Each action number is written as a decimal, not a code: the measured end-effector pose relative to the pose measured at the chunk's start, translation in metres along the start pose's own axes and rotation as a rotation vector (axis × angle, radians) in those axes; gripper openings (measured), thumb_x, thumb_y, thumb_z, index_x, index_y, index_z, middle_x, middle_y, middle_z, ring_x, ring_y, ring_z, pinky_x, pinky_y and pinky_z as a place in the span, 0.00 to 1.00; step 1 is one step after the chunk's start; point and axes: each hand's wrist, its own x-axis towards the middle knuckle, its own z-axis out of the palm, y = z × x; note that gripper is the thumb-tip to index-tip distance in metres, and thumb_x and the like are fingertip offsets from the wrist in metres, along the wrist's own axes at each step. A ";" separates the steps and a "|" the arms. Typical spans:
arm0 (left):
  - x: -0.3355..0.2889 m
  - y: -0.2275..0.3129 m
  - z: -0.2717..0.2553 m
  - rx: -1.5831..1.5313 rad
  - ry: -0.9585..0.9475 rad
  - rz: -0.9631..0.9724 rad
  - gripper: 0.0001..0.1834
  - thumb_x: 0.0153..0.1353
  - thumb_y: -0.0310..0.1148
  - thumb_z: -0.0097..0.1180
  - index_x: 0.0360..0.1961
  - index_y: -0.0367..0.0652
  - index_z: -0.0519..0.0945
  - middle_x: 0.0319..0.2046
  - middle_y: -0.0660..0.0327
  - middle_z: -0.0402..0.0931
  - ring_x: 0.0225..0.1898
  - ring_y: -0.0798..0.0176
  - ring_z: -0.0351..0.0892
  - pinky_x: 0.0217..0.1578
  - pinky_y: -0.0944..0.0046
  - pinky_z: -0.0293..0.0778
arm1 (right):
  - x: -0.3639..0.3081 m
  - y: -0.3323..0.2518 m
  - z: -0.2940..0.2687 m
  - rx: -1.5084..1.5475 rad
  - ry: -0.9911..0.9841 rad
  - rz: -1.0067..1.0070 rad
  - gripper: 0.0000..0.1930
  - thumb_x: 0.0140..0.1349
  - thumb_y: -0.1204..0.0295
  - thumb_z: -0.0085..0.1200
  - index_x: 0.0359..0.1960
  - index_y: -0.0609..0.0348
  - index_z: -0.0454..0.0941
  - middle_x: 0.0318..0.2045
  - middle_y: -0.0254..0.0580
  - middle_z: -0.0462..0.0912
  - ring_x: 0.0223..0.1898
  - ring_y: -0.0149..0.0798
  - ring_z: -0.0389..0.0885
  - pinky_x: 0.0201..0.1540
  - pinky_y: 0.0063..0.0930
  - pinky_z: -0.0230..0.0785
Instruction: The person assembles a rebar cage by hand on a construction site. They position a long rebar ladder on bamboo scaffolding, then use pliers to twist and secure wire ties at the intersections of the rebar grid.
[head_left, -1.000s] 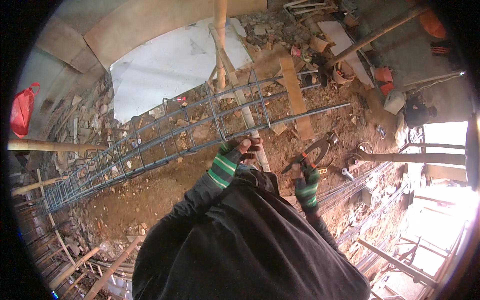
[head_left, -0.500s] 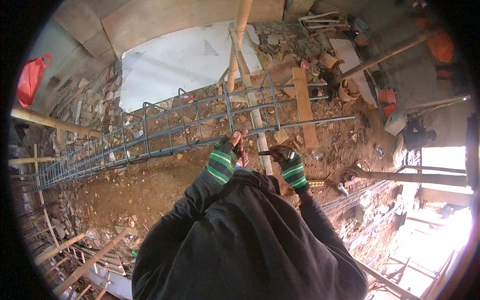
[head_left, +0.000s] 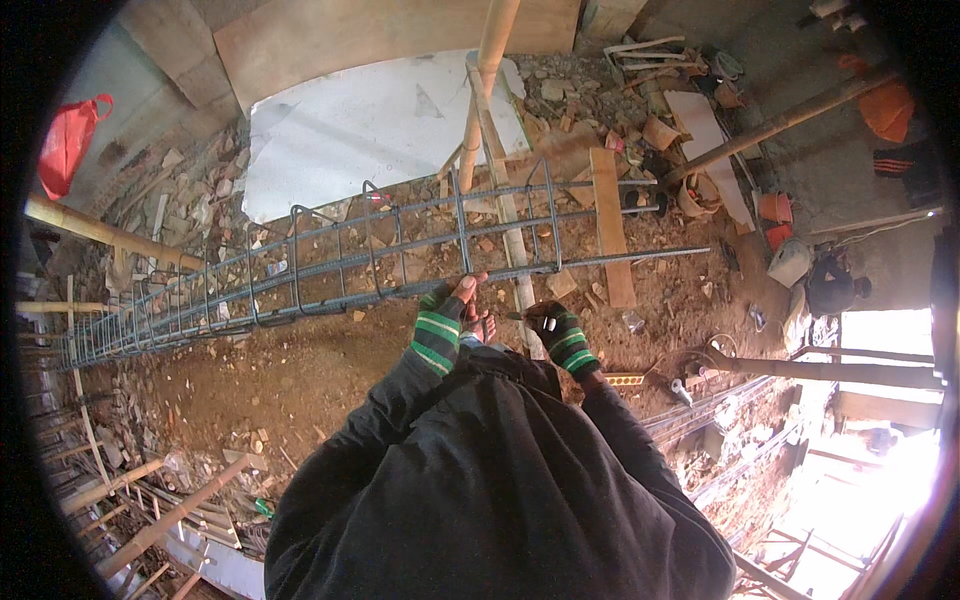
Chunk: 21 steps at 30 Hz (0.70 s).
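Note:
A long rebar cage [head_left: 380, 292] of steel bars and bent square stirrups runs from the far left to the middle right. My left hand [head_left: 446, 312], in a green, black and white striped glove with bare fingertips, pinches the cage's near bar beside a stirrup. Whether wire is between those fingers is too small to tell. Just to the right, my right hand [head_left: 562, 335], in a matching glove, is closed around a slim dark tool [head_left: 514, 316] that points left. The tool's kind is unclear, and its tip is apart from the cage. Toes [head_left: 484, 326] show below the bar.
A pale wooden strip [head_left: 516, 250] and a brown plank [head_left: 612, 230] cross under the cage. A bamboo pole [head_left: 480, 110] rises ahead. Rubble and buckets [head_left: 698, 194] lie at right. A white sheet [head_left: 350, 130] lies beyond, and bamboo scaffolding [head_left: 180, 518] stands at lower left.
My right hand has moved slightly left and down with the slim dark tool, closer to my left hand. My left hand stays at the near bar. The whole view has shifted slightly.

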 end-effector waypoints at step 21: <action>0.010 -0.009 0.001 -0.060 -0.107 -0.069 0.17 0.67 0.41 0.60 0.48 0.40 0.85 0.21 0.69 0.76 0.21 0.74 0.71 0.25 0.71 0.67 | -0.012 0.006 0.036 -0.263 0.320 0.046 0.35 0.46 0.69 0.70 0.59 0.59 0.73 0.51 0.54 0.78 0.52 0.54 0.76 0.56 0.44 0.69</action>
